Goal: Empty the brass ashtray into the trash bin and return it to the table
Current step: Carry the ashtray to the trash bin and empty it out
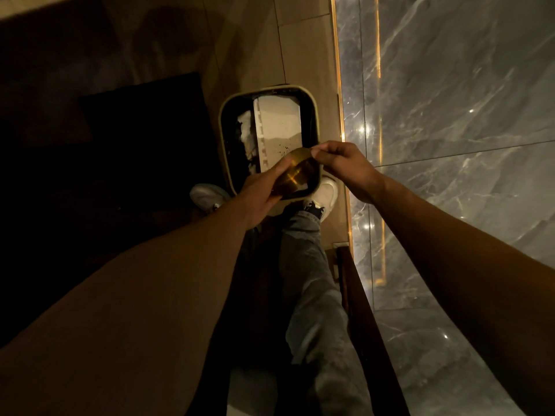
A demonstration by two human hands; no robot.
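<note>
I see the dumping step — left hand (264,187) and right hand (339,166) pinch the ashtray (297,172), tipped above the bin (223,121). Next I'd level it — back to the table.

Hotel-like interior: marble wall (465,115), brass trim (338,70).

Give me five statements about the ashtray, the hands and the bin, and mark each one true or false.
1. Both hands hold the brass ashtray. True: left hand and right hand grip opposite sides.
2. The ashtray is over the open trash bin. True.
3. The bin is empty. False: pale paper or card lies inside.
4. The ashtray rests on a table. False: it is held in the air.
5. Marble wall stands right of the bin. True.
</note>
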